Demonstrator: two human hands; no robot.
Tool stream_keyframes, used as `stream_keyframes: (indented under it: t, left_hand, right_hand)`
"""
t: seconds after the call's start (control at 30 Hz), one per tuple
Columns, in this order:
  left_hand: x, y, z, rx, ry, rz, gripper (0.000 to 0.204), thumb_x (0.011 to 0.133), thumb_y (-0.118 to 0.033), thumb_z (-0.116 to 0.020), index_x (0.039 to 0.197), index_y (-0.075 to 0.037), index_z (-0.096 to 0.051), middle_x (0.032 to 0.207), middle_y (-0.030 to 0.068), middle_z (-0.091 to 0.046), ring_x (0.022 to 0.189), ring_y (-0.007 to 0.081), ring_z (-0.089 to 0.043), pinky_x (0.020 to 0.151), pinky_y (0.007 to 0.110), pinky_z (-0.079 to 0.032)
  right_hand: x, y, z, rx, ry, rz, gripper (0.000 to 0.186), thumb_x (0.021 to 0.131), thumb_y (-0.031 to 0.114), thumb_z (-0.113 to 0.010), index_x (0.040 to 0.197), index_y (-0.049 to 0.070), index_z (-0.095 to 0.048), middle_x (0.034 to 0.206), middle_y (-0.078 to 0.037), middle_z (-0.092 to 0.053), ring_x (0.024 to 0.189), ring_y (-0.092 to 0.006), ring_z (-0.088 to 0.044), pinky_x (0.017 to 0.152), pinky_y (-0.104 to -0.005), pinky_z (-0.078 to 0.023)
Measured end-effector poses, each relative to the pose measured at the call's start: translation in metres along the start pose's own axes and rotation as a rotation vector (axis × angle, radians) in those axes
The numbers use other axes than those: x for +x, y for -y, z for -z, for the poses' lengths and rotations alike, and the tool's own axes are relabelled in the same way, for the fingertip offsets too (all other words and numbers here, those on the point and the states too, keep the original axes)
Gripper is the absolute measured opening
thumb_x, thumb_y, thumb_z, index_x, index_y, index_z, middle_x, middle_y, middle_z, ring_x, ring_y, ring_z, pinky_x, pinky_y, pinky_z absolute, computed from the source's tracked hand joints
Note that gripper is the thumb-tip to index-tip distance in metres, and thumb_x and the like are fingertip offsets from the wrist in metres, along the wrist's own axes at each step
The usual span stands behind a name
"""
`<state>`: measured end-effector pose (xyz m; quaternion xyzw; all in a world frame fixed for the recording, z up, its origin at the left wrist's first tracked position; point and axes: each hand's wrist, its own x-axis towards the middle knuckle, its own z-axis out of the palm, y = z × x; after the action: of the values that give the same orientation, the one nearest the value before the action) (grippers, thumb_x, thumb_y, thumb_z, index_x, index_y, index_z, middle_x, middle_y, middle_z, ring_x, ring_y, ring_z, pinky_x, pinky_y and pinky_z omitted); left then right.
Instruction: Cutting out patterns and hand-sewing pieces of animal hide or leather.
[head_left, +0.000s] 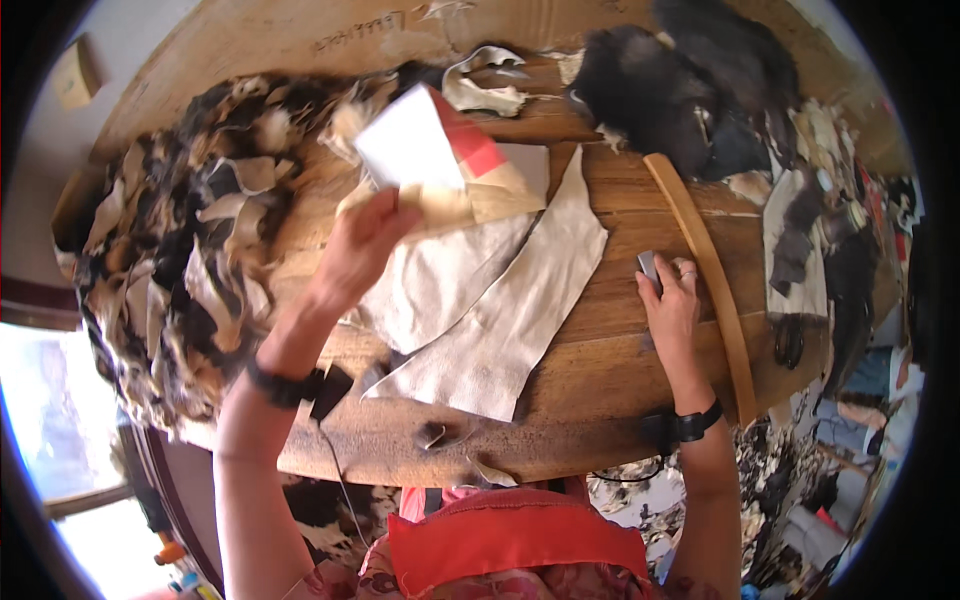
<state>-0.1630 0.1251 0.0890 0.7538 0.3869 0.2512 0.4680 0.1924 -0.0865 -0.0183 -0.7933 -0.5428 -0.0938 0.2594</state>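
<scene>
Okay, what's the left hand (378,215) doing?

Gripping a folded sheet (415,140) by its lower edge, fingers closed; sheet is white, red and tan, a bit motion-blurred

Where's that relative to the workpieces?

Over the far end of two pale hide pieces, roughly mid-table; can't tell if it touches them. Long pointed piece (510,320) lies across the right side of the wider piece (430,285), both flat on the plank table (590,380)

And the right hand (672,305)?

Low over the boards, right of the hides, well apart from them. Thumb and fingers narrow around a small grey block (648,268); exact type unclear. Wooden strip (705,290) just to its right, looks bowed, could be lens

Surroundings?

Heap of dark and tan fur scraps (190,250) on the left, black fur (660,90) at far right, black band (692,426) on the right wrist
</scene>
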Motion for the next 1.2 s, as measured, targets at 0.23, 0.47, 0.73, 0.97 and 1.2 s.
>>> stream_keyframes:
  t: [0.23,0.47,0.73,0.97,1.2]
  left_hand:
    - [-0.218,-0.038,-0.010,-0.739,0.285,0.540,0.029,0.102,-0.011,-0.053,0.125,0.004,-0.061,0.100,0.0039,-0.069,0.088,0.0116,-0.062,0.080,0.026,-0.049]
    - [-0.305,-0.002,-0.058,-1.052,0.101,0.744,0.027,0.100,-0.012,-0.054,0.123,0.001,-0.062,0.108,0.0035,-0.068,0.098,0.0116,-0.063,0.088,0.028,-0.048]
    - [-0.298,0.028,-0.069,-0.610,0.213,0.743,0.019,0.099,-0.014,-0.058,0.111,0.000,-0.064,0.098,-0.0011,-0.064,0.089,0.0064,-0.057,0.082,0.025,-0.046]
    - [-0.289,0.057,-0.045,-0.580,0.389,0.685,0.021,0.094,-0.005,-0.064,0.113,0.003,-0.067,0.102,0.0019,-0.068,0.094,0.0101,-0.061,0.084,0.027,-0.049]
    - [-0.160,0.051,0.035,-0.389,-0.005,0.445,0.020,0.096,-0.013,-0.057,0.096,-0.001,-0.073,0.061,0.0005,-0.056,0.049,0.0074,-0.044,0.042,0.025,-0.033]
  right_hand:
    - [0.022,-0.004,-0.002,-0.116,0.151,0.114,0.035,0.091,0.030,-0.070,0.121,0.012,-0.067,0.101,-0.016,-0.057,0.085,-0.0335,-0.061,0.071,-0.0439,-0.053]
    - [0.029,-0.006,-0.007,-0.165,0.142,0.240,0.037,0.088,0.029,-0.071,0.121,0.013,-0.069,0.102,-0.012,-0.060,0.097,-0.0323,-0.057,0.084,-0.0448,-0.048]
    - [-0.006,0.056,0.025,0.398,0.264,0.073,0.021,0.091,0.015,-0.069,0.109,0.007,-0.066,0.089,-0.016,-0.067,0.073,-0.0334,-0.066,0.063,-0.0398,-0.053]
    - [-0.050,0.068,0.043,0.391,0.234,0.079,0.013,0.088,0.008,-0.070,0.100,0.005,-0.068,0.086,-0.013,-0.068,0.071,-0.0275,-0.067,0.061,-0.0366,-0.052]
    - [-0.054,0.048,0.065,0.277,0.202,-0.084,0.015,0.087,0.006,-0.070,0.102,0.002,-0.069,0.087,-0.011,-0.066,0.068,-0.0248,-0.062,0.063,-0.0344,-0.050]
